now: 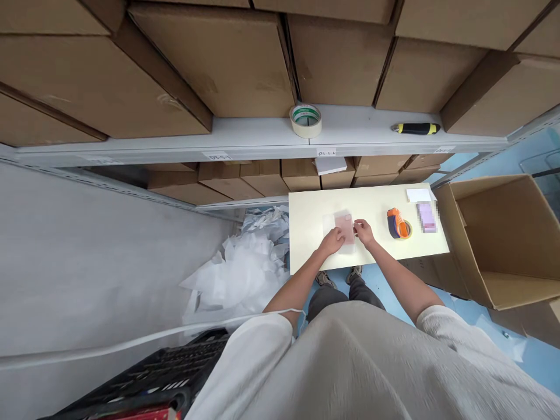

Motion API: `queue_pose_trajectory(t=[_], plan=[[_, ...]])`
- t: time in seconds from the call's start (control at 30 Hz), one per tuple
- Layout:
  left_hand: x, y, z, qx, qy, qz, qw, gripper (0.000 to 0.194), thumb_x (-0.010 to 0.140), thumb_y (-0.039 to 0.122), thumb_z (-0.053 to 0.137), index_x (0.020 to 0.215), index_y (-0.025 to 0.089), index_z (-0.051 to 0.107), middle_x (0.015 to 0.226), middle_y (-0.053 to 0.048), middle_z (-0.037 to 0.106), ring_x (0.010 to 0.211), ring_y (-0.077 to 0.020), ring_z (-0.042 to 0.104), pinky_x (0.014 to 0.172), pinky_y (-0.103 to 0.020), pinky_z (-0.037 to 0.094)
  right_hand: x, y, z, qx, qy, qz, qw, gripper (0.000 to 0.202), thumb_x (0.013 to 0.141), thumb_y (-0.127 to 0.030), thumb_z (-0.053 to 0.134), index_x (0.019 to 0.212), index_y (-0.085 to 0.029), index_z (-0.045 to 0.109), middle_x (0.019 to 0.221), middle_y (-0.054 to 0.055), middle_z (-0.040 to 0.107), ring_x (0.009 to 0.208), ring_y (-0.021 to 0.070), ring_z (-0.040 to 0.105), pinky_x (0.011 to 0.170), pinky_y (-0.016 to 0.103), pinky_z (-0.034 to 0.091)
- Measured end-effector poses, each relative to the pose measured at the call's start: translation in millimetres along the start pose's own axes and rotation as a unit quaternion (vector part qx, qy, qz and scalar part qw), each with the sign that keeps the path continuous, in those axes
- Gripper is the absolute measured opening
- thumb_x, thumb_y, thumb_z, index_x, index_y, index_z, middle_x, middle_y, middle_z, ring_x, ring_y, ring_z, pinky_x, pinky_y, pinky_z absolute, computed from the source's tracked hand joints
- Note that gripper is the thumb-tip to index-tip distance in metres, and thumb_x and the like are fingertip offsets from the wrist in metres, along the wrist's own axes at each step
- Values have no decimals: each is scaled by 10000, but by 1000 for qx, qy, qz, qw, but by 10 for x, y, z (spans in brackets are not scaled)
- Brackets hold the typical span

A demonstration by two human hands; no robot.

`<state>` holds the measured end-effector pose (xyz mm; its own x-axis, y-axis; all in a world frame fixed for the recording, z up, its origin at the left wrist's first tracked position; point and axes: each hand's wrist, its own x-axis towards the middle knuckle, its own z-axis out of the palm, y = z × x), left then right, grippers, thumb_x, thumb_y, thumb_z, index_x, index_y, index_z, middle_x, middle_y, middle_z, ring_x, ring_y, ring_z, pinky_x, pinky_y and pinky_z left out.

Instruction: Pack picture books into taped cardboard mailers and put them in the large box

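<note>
Faces one grey shelf unit (363, 119) beyond both hands, with two levels in view, packed with brown boxes (214, 64), too cut off by the view to count exactly. Has one large open carton (507, 233) right of the hands, just past the end of one pale table (306, 210) under them. Shows one heap of white wrapping (249, 268) left of the left hand (333, 240) and one black crate (175, 373) farther back on that side, with one white cable (144, 340) running across to the left arm.

Blocks the table's near edge with both forearms. Leaves one orange tape dispenser (398, 224) right of the right hand (363, 231), between it and one purple packet (426, 216), with one white slip (417, 195) just beyond the packet. Counts one tape roll (305, 121) and one black-and-yellow knife (416, 128) on the shelf ahead.

Keeps the hands apart, at opposite sides of one flat pinkish item (345, 224) on the table, with the left fingers over its near left part and the right fingertips at its right edge. Cannot tell whether either hand grips.
</note>
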<state>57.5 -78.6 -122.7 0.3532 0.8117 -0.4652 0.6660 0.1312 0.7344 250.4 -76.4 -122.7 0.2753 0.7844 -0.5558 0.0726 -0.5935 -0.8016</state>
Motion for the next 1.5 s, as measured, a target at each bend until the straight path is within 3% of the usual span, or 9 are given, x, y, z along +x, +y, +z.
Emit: queue_pose_trajectory(t=[0.1,0.23,0.33,0.5,0.7,1.07,1.23,1.37,1.5], plan=[[-48,-9,-128,-66,3,-29,997,362,1081,482,481,1267,247,685,1332,-98,757,1250,-281,694,1082,-382,526,-53,-119,156,51,-65,9,997,236,868,-379,682,1054,-235,667,814,-2,719,768,174,719,734,295,570],[-122,-126,-267,-112,146,-68,981,459,1131,482,329,1120,222,707,1214,-121,778,1220,-277,701,1083,-392,511,-88,-123,316,49,-101,26,993,164,869,-278,676,1026,-228,676,858,16,744,794,169,740,750,285,577],[-144,-261,-323,-145,211,-129,958,381,1132,471,369,1227,228,646,1174,-115,777,1147,-262,731,1022,-383,536,-68,-12,373,-14,-92,27,995,184,838,-242,659,1017,-222,695,905,24,762,817,169,728,737,277,565],[-97,-484,-364,-183,169,-193,949,443,1091,475,520,1459,227,519,1301,-132,776,1209,-268,737,1033,-363,524,4,199,480,-129,-43,19,991,234,783,-265,634,988,-229,739,905,17,774,884,196,724,843,326,592],[-72,-652,-350,-104,175,-158,966,546,1023,406,612,1519,199,519,1522,-173,646,1351,-286,667,1139,-391,502,64,255,645,-197,-9,3,980,318,757,-269,620,1027,-225,781,951,28,793,942,218,729,926,363,591],[-156,-734,-335,-146,131,-119,973,471,988,168,625,1454,207,561,1429,-135,707,1239,-237,730,1062,-366,581,35,85,873,-257,20,24,966,202,682,-242,692,874,-239,754,907,41,782,919,254,739,867,353,582],[-194,-832,-477,-128,154,-102,974,492,968,134,590,1457,185,576,1503,-150,640,1300,-240,689,1131,-379,548,84,-14,1130,-230,18,17,973,187,662,-233,648,830,-229,729,806,5,749,802,219,710,776,321,573],[-234,-935,-673,-52,199,-48,978,547,939,116,586,1481,185,581,1539,-150,597,1479,-260,545,1277,-401,420,232,-160,1448,-204,10,0,979,232,667,-250,632,871,-222,739,811,-2,750,792,209,703,737,301,570],[-262,-1019,-865,16,182,-3,983,585,946,149,590,1528,195,556,1622,-145,529,1552,-285,455,1321,-450,360,420,-338,1776,-199,-2,-18,980,258,688,-257,640,916,-219,755,842,12,768,810,216,711,757,311,577]])
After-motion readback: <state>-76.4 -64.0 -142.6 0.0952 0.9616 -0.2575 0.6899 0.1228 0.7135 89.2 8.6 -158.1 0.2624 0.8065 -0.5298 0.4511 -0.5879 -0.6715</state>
